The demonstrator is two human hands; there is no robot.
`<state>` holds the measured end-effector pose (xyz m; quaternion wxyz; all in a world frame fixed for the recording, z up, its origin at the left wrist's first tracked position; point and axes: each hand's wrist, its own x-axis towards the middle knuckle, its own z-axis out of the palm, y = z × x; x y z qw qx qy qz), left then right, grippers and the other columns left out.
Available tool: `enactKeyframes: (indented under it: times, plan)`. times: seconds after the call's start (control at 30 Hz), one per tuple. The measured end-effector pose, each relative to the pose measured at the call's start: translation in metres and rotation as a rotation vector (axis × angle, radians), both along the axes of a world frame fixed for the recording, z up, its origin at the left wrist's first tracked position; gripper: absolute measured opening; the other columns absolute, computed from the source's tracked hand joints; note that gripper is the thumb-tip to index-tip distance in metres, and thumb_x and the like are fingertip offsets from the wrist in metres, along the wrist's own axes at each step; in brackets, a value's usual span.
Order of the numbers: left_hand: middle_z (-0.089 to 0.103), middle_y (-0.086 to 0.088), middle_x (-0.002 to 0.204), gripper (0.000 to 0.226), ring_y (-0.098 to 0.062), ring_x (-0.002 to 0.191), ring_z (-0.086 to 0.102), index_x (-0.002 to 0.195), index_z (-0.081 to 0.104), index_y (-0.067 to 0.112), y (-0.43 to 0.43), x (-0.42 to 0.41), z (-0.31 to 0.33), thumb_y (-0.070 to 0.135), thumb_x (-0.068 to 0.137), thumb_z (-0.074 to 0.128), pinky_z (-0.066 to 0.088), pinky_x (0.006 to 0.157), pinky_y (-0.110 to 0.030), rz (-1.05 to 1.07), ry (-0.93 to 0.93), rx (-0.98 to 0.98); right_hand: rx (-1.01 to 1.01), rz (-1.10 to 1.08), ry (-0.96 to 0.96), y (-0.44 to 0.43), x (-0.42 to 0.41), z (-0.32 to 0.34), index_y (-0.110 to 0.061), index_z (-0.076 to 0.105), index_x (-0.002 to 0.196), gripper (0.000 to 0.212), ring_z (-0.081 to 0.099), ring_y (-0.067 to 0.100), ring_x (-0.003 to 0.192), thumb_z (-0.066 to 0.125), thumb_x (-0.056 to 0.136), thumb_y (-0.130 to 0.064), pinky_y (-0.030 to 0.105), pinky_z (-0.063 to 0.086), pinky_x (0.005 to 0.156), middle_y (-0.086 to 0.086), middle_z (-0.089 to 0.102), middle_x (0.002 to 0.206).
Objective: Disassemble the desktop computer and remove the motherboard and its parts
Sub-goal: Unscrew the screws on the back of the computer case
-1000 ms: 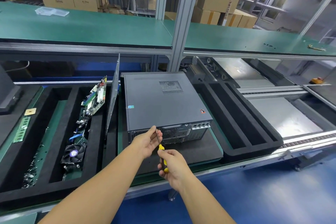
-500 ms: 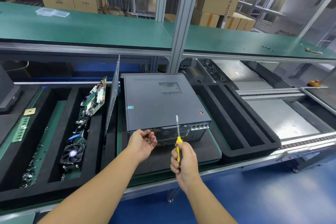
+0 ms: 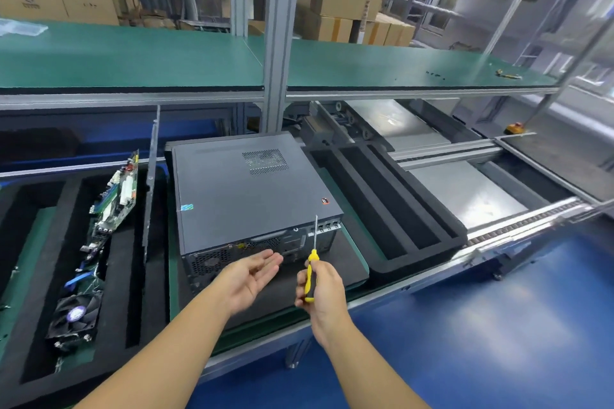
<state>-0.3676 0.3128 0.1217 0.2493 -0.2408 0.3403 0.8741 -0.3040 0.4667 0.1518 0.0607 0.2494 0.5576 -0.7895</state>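
A dark grey desktop computer case [image 3: 246,189] lies flat on a black mat, its rear panel facing me. My left hand [image 3: 252,276] hovers palm up with straight fingers just in front of the rear panel; whether anything small lies in the palm I cannot tell. My right hand [image 3: 320,289] grips a yellow-and-black screwdriver [image 3: 310,271] upright, its shaft pointing up in front of the case's rear right corner. A bare motherboard [image 3: 116,196] leans in the black foam tray [image 3: 20,372] at the left.
A cooling fan [image 3: 74,317] and blue cables sit in the left tray, and a thin metal side panel [image 3: 151,183] stands on edge beside the case. Another slotted foam tray [image 3: 392,206] lies to the right on the conveyor. A green shelf [image 3: 133,60] runs overhead.
My left hand has come off the screwdriver tip, turned palm up and opened its fingers. My right hand swung the screwdriver upright and moved slightly right.
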Motion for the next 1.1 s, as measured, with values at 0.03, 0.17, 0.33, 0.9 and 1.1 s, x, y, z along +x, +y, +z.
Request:
enactKeyframes:
  times: [0.03, 0.17, 0.33, 0.9, 1.1]
  plan:
    - [0.073, -0.023, 0.103, 0.025, -0.029, 0.103, 0.068, 0.113, 0.06, -0.008, 0.009, -0.001, -0.001, -0.006, 0.102, 0.037, 0.062, 0.072, -0.032, -0.02, 0.001, -0.011, -0.002, -0.017, -0.004, 0.007, 0.0, 0.0, -0.012, 0.06, 0.105, 0.019, 0.051, 0.014, 0.052, 0.049, 0.098, -0.026, 0.027, 0.042, 0.046, 0.004, 0.061, 0.071]
    - [0.072, -0.025, 0.104, 0.023, -0.025, 0.094, 0.072, 0.112, 0.059, -0.01, 0.052, -0.006, -0.002, -0.003, 0.103, 0.039, 0.062, 0.063, -0.028, -0.082, 0.004, -0.036, -0.012, -0.08, -0.011, 0.042, -0.007, -0.001, -0.011, 0.06, 0.104, 0.018, 0.049, 0.013, 0.051, 0.049, 0.097, -0.024, 0.027, 0.041, 0.046, 0.003, 0.06, 0.069]
    - [0.074, -0.024, 0.097, 0.026, -0.02, 0.078, 0.076, 0.106, 0.058, -0.009, 0.109, -0.023, -0.005, 0.012, 0.106, 0.042, 0.06, 0.058, -0.026, -0.152, 0.0, -0.098, -0.011, -0.135, -0.009, 0.089, -0.023, -0.006, -0.012, 0.059, 0.102, 0.018, 0.049, 0.013, 0.052, 0.05, 0.096, -0.026, 0.028, 0.041, 0.046, 0.003, 0.06, 0.07]
    - [0.069, -0.023, 0.101, 0.036, -0.03, 0.085, 0.069, 0.1, 0.06, -0.002, 0.293, -0.143, -0.044, 0.025, 0.107, 0.038, 0.056, 0.071, -0.035, -0.233, -0.125, -0.391, 0.256, -0.091, -0.1, 0.284, -0.144, -0.038, -0.013, 0.055, 0.106, 0.019, 0.05, 0.011, 0.051, 0.046, 0.102, -0.03, 0.025, 0.044, 0.046, 0.001, 0.062, 0.073]
    - [0.062, -0.009, 0.086, 0.034, -0.02, 0.077, 0.06, 0.096, 0.056, 0.006, 0.33, -0.17, -0.067, 0.032, 0.105, 0.037, 0.049, 0.069, -0.029, -0.337, -0.139, -0.64, 0.315, -0.032, -0.132, 0.325, -0.171, -0.057, -0.015, 0.055, 0.105, 0.017, 0.051, 0.009, 0.05, 0.048, 0.101, -0.031, 0.024, 0.046, 0.048, -0.001, 0.062, 0.073]
